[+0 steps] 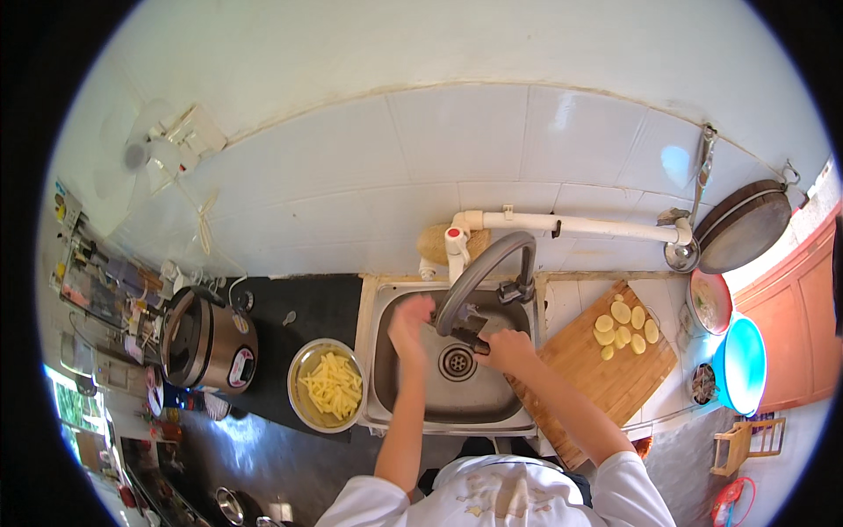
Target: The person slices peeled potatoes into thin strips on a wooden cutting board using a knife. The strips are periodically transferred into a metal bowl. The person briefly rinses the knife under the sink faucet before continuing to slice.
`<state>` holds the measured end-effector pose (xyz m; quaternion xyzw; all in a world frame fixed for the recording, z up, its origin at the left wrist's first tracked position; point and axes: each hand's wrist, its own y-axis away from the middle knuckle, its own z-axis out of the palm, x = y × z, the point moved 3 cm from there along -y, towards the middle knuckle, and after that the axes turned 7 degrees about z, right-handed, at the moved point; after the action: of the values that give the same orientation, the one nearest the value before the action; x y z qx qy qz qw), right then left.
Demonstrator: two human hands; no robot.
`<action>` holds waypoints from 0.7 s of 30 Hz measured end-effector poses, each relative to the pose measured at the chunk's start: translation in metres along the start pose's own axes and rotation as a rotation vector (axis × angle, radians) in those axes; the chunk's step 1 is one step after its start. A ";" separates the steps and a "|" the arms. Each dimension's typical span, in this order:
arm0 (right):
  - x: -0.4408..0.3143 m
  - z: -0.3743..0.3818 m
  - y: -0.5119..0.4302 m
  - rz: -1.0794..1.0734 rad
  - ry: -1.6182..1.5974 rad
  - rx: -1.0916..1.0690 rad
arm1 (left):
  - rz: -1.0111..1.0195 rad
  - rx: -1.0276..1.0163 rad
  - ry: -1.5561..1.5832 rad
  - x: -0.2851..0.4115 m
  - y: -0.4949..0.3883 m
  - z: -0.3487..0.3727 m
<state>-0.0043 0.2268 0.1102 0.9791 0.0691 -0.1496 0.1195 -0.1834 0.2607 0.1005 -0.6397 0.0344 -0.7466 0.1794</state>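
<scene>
Over the right part of the stainless steel sink (421,402), my right hand (506,351) grips the dark handle of what looks like a kitchen knife (471,323). Its dark, wide blade is partly hidden by the curved grey faucet (484,263). My left hand (411,323) is raised over the sink's left side, near the faucet spout. Its fingers are blurred, and whether they hold anything is unclear. Sliced potato rounds (620,312) lie on a wooden cutting board (586,375) to the right. Left of the sink, a metal bowl (294,388) holds potato strips (334,387).
A rice cooker (211,342) stands on the dark counter at left, below a fan (136,155). The board's near corner overhangs the counter edge. At far right are a blue basin (741,365), a red-rimmed bowl (710,300) and a hanging wok (747,227). A white pipe (593,225) crosses the tiles.
</scene>
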 end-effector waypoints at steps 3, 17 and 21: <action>0.013 0.007 -0.006 -0.065 0.072 -0.003 | -0.252 -0.387 -0.447 -0.013 0.042 0.029; 0.026 0.003 -0.011 -0.136 0.193 -0.021 | -0.024 -0.778 -0.998 -0.088 0.033 0.030; 0.025 -0.003 -0.010 -0.142 0.128 -0.025 | 0.285 -0.805 -0.940 -0.063 0.053 0.057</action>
<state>0.0183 0.2396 0.1035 0.9777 0.1477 -0.0939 0.1162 -0.1087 0.2409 0.0369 -0.9057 0.3147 -0.2834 0.0186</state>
